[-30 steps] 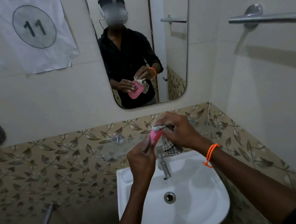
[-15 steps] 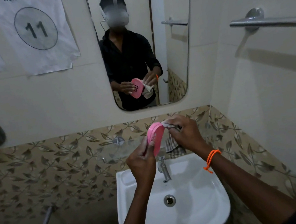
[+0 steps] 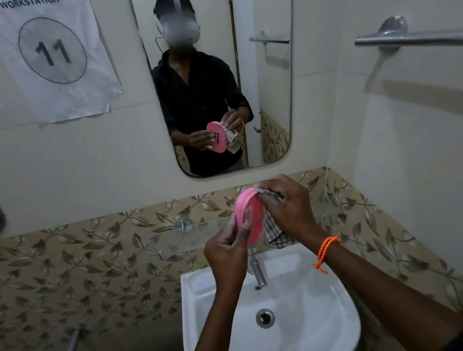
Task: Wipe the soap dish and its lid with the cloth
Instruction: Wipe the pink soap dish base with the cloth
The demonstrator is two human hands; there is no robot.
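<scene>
Above the white ceramic basin [image 3: 326,339], the left hand [image 3: 228,256] keeps a pinching grip on the lower edge of the pink oval plastic soap dish [image 3: 250,217], held upright on its rim. To its right, the right hand [image 3: 288,209] presses a bunched checked cloth [image 3: 273,229] against the dish, grip clenched around the fabric.

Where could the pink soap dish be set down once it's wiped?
The glass shelf looks bare to the left of the hands, between its wall bracket and the left hand. The sink bowl is open around the drain. It is crowded by the tap, under the soap dish, cloth and right hand.
</scene>
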